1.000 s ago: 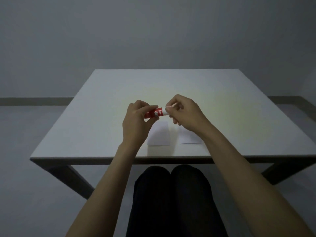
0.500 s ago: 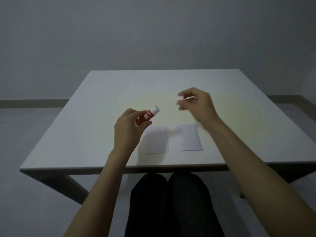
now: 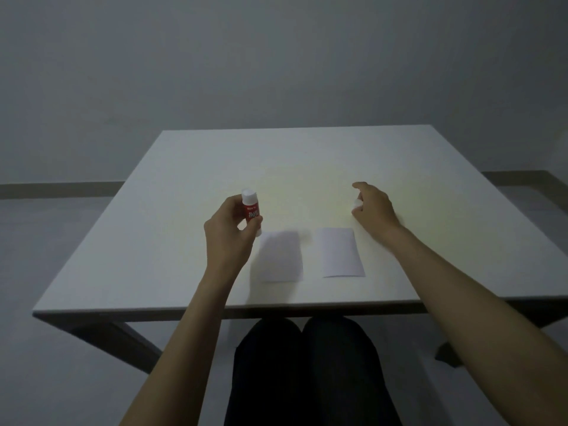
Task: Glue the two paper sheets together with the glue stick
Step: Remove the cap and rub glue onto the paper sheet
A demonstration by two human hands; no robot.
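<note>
A person sits at a white table (image 3: 190, 229), seen from a camera on their head looking down past both forearms. The cap has just come off the glue stick, so the stick is ready to use and the task stands at its start: no glue appears to be on either sheet yet. The left hand (image 3: 229, 233) is closed around the red glue stick (image 3: 250, 210), holding it nearly upright above the table with its white top uppermost, just beyond the far left corner of the left paper sheet (image 3: 281, 256). The right hand (image 3: 373, 207) is low over the table, well to the right, with its fingers curled around a small white object, probably the cap (image 3: 357, 203), apparently about to set it down; whether it touches the table cannot be told. The right paper sheet (image 3: 339, 252) lies flat just beside the left one, a narrow strip of table between them, both near the table's front edge. A second earlier the two hands were together over the sheets, both on the stick, which lay level. Half a second ago they had parted, the stick tilted. Now the stick stands straighter and the right hand has dropped lower and farther right.
</note>
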